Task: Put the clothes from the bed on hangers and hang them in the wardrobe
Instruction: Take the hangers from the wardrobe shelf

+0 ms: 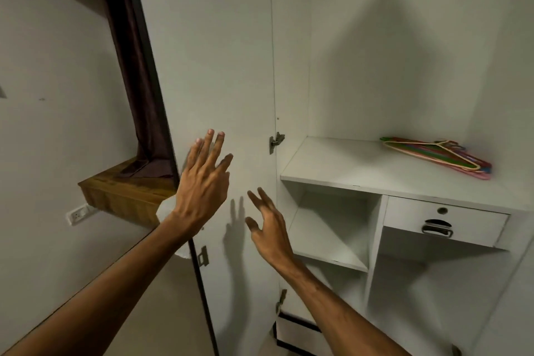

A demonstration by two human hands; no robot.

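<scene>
White wardrobe (219, 66), multicoloured hangers (439, 154), dark brown curtain (135, 81)

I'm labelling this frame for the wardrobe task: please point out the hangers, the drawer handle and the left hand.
hangers (439, 154), head view, middle of the coloured stack.
drawer handle (437, 230), head view, the metal pull.
left hand (202, 185), head view, back of the hand.

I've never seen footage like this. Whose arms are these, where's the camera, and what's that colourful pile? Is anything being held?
No machine here: a person wears a camera on the head, so this one picture looks forward and down at their own arms. The left hand and right hand are raised, fingers apart, before the open wardrobe door; neither holds anything. The colourful pile on the white shelf is a stack of hangers. A closed drawer sits below. No clothes are in view.
</scene>
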